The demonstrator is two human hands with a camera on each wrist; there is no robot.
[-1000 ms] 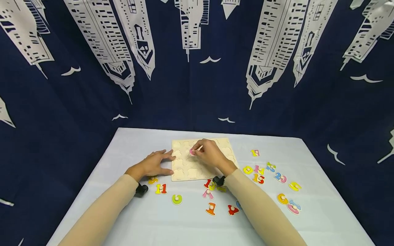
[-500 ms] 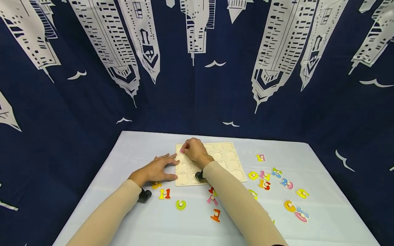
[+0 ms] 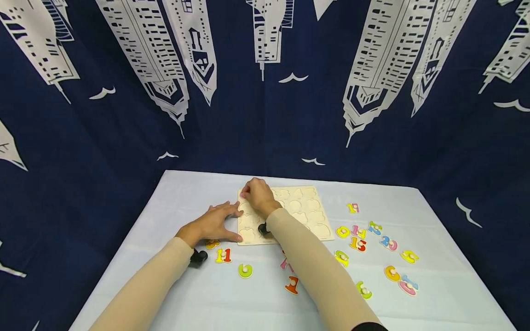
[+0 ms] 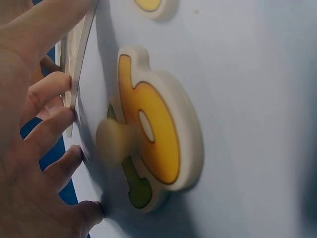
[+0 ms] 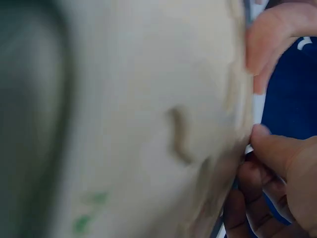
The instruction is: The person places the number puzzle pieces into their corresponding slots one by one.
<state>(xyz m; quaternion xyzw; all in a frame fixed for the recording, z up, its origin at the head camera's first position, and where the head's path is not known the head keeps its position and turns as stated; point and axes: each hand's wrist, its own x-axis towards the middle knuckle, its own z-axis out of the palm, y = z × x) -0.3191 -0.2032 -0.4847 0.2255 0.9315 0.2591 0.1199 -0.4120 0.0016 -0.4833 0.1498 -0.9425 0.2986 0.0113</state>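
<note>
My right hand (image 3: 257, 196) pinches a pink piece (image 3: 243, 195) over the puzzle board's (image 3: 308, 216) far-left corner; left hand (image 3: 215, 224) spread flat, steadying its left edge.

1. I see a navy backdrop (image 3: 256, 133) printed with white skyscrapers and white gulls.
2. My tablecloth (image 3: 182, 197) is pale blue-white.
3. The puzzle board (image 3: 304, 207) is pale natural wood.
4. Loose number pieces (image 3: 364, 239) show yellow, red, pink, blue, orange and lime green.
5. My sleeves (image 3: 145, 289) are beige.
6. In the left wrist view, one piece (image 4: 153, 129) is orange-yellow and green with a cream rim.
</note>
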